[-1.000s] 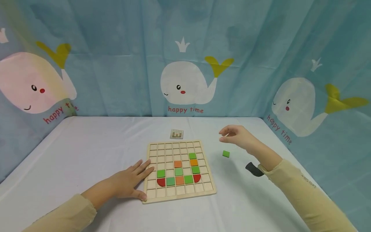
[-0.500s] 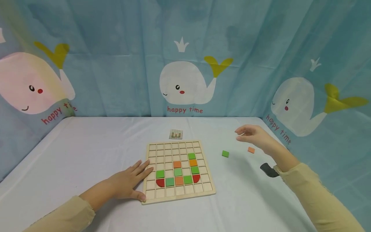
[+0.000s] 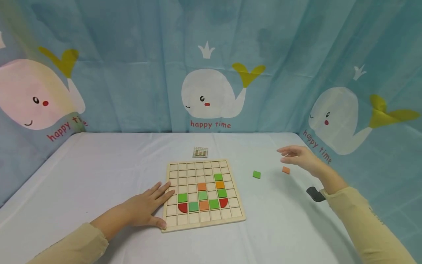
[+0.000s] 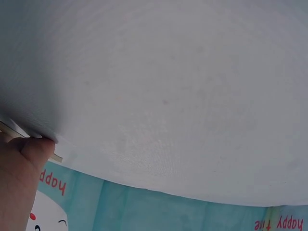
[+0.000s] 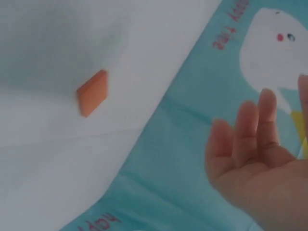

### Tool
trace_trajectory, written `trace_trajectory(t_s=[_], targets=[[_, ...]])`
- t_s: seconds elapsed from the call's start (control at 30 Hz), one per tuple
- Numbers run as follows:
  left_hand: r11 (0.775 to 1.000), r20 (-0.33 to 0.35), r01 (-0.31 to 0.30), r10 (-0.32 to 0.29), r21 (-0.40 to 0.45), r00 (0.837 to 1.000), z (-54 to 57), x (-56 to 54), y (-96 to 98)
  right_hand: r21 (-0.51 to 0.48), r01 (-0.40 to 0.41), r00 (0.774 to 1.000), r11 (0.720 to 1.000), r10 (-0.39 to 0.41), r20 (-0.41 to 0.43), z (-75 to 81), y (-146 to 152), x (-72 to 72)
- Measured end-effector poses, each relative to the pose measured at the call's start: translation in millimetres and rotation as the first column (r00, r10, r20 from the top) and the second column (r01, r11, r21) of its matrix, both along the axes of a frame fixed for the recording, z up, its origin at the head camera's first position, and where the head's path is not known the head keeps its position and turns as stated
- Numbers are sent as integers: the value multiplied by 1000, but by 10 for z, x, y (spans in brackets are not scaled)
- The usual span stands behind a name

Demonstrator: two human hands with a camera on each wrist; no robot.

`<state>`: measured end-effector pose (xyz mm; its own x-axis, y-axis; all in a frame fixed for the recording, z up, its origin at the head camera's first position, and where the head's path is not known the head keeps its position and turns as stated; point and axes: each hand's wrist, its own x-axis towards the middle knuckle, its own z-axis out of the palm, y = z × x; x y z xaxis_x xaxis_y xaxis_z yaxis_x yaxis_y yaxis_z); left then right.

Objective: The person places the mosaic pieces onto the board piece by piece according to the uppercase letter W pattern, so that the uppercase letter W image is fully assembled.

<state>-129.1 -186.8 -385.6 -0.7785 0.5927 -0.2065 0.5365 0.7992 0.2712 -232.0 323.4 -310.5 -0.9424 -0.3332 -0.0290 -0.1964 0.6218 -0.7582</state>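
Note:
My left hand (image 3: 145, 205) rests with spread fingers on the left edge of a wooden grid board (image 3: 205, 218). Colored tiles fill some of its squares: green, orange and light green ones, plus two red rounded-corner pieces, among them a red piece (image 3: 182, 208) at lower left. My right hand (image 3: 301, 157) hovers over the right side of the table, fingers loosely bent and holding nothing. Just below it an orange tile (image 3: 286, 170) lies on the cloth; in the right wrist view that orange tile (image 5: 93, 94) is apart from the fingers. A green tile (image 3: 256, 175) lies between board and right hand.
A small card (image 3: 200, 152) with a grid pattern lies behind the board. White cloth (image 3: 99, 165) covers the table. A blue whale-print curtain (image 3: 138, 73) stands along the back and sides. A dark band (image 3: 315, 194) shows at the right wrist.
My right hand has moved to the right, away from the board, and slightly lower. The orange tile has come into sight beneath it. The left hand stays in place.

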Motion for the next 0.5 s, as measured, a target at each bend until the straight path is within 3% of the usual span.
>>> trace_trajectory(t_s=[0.27,0.5], targets=[[1000,-7,3,-3,0,1000,-17,-7,2,35,-51,998,998,49,45,-183,276,-127],[1000,-14,1,-1,-5,1000,-25,-7,-8,170,-87,995,982,77,69,-368,457,-282]])
